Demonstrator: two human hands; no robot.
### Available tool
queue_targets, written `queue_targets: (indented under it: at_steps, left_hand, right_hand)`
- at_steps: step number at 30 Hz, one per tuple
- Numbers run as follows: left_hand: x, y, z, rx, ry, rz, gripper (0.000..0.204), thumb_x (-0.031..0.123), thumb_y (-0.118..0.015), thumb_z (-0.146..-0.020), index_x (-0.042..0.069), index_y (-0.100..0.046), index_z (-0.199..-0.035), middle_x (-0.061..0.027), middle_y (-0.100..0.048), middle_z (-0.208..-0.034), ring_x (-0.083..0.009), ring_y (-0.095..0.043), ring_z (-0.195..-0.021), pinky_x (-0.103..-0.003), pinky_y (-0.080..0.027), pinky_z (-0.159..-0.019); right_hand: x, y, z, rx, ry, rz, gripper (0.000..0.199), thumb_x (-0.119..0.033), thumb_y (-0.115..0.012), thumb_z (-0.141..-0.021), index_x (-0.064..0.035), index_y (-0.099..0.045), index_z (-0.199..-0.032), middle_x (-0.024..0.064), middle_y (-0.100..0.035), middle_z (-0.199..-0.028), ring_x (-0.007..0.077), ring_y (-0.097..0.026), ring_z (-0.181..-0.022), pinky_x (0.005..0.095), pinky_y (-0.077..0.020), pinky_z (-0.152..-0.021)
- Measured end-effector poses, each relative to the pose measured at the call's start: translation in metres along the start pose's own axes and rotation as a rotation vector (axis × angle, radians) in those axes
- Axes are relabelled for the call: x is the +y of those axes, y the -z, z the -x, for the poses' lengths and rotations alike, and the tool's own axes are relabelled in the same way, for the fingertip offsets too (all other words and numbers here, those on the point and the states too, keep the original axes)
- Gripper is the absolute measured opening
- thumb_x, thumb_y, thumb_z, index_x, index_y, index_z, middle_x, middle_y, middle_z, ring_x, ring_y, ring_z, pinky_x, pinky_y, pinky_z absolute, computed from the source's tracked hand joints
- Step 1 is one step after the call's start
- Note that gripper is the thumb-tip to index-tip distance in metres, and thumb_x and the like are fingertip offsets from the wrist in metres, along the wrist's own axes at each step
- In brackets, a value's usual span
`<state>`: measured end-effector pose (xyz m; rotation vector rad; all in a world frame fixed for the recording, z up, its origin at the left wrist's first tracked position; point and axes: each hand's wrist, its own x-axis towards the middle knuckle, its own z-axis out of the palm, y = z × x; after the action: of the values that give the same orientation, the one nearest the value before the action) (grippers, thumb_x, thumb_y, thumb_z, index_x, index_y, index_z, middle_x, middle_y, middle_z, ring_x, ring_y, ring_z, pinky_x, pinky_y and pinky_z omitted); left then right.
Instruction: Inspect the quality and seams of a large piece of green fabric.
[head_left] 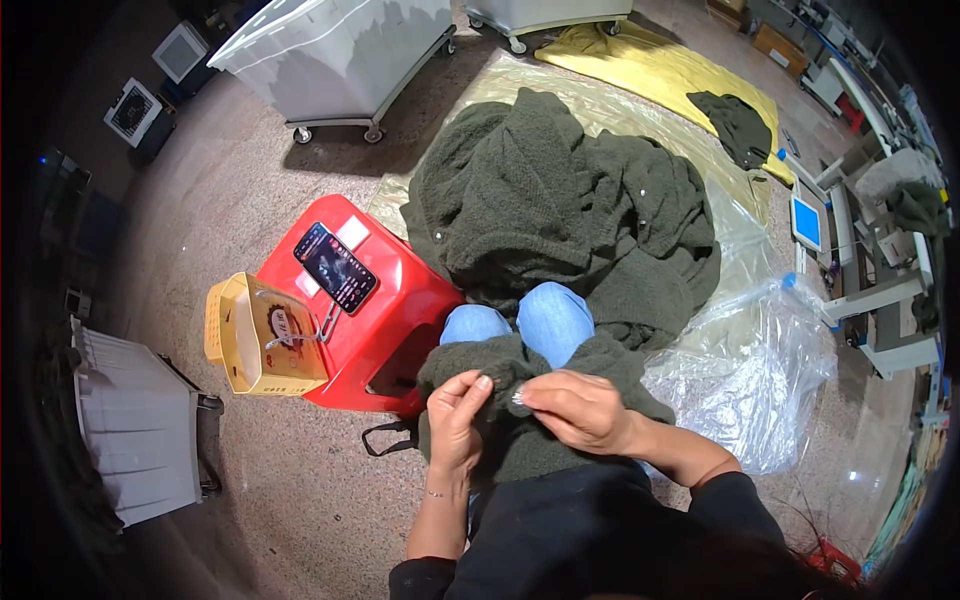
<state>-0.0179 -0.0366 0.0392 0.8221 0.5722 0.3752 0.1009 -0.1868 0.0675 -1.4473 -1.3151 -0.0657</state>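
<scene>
A dark green knit garment [545, 445] lies across my lap, over my blue-jeaned knees [556, 322]. My left hand [455, 418] pinches an edge of this garment between thumb and fingers. Close beside it on the right, my right hand [585, 410] is closed in a pinch. A small shiny, whitish piece [518, 396] shows at its fingertips, against the knit; its kind is too small to make out. Just beyond my knees rises a large heap of the same dark green knitwear [530, 190], with a few small pale specks on it.
At my left a red plastic stool [400, 300] bears a phone [338, 268]; a yellow box [275, 345] hangs at its side. Grey wheeled bins [340, 65] stand behind and far left. Clear plastic sheeting [740, 370] and a yellow sheet [650, 70] cover floor. Machine tables [870, 300] line the right.
</scene>
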Motion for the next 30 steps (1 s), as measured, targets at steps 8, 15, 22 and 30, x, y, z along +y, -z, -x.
queue_targets:
  at_steps: [8, 15, 22, 30]
  left_hand:
    - [-0.009, -0.001, 0.006, 0.071, -0.076, -0.056, 0.013, -0.003, -0.068, -0.084, -0.001, -0.066, -0.096, -0.0011, -0.065, -0.086, -0.0043, -0.057, -0.074, -0.018, -0.045, -0.067]
    - [-0.003, 0.004, 0.006, -0.017, -0.359, -0.543, 0.012, -0.005, -0.071, -0.079, -0.002, -0.066, -0.089, -0.0031, -0.066, -0.086, -0.008, -0.058, -0.078, -0.022, -0.047, -0.071]
    - [0.005, 0.007, 0.005, -0.22, -0.407, -0.647, 0.01, -0.01, -0.065, -0.078, -0.002, -0.064, -0.085, -0.0075, -0.066, -0.084, -0.0125, -0.059, -0.077, -0.024, -0.047, -0.071]
    - [-0.02, -0.016, 0.017, 0.129, -0.715, -0.704, 0.007, -0.007, -0.065, -0.081, -0.002, -0.064, -0.086, -0.0071, -0.064, -0.08, -0.0121, -0.057, -0.074, -0.023, -0.045, -0.069]
  right_hand:
    - [0.014, -0.028, 0.001, 0.028, 0.064, 0.14, 0.022, 0.007, -0.07, -0.072, 0.0037, -0.063, -0.093, 0.0133, -0.063, -0.09, 0.0268, -0.064, -0.073, 0.0338, -0.0524, -0.063]
    - [0.018, -0.013, -0.012, -0.184, -0.238, -0.085, 0.022, 0.003, -0.065, -0.074, 0.0006, -0.059, -0.094, 0.0115, -0.059, -0.086, 0.0259, -0.062, -0.077, 0.0339, -0.0505, -0.067]
    - [0.028, 0.007, -0.033, -0.701, -0.394, -0.267, 0.013, -0.007, -0.061, -0.08, -0.0013, -0.056, -0.091, 0.0132, -0.057, -0.071, 0.0287, -0.059, -0.065, 0.0383, -0.0452, -0.06]
    - [0.015, -0.037, 0.01, -0.07, -0.04, 0.241, 0.014, -0.001, -0.065, -0.072, -0.0034, -0.051, -0.073, 0.0077, -0.047, -0.062, 0.0248, -0.054, -0.049, 0.0355, -0.0436, -0.045]
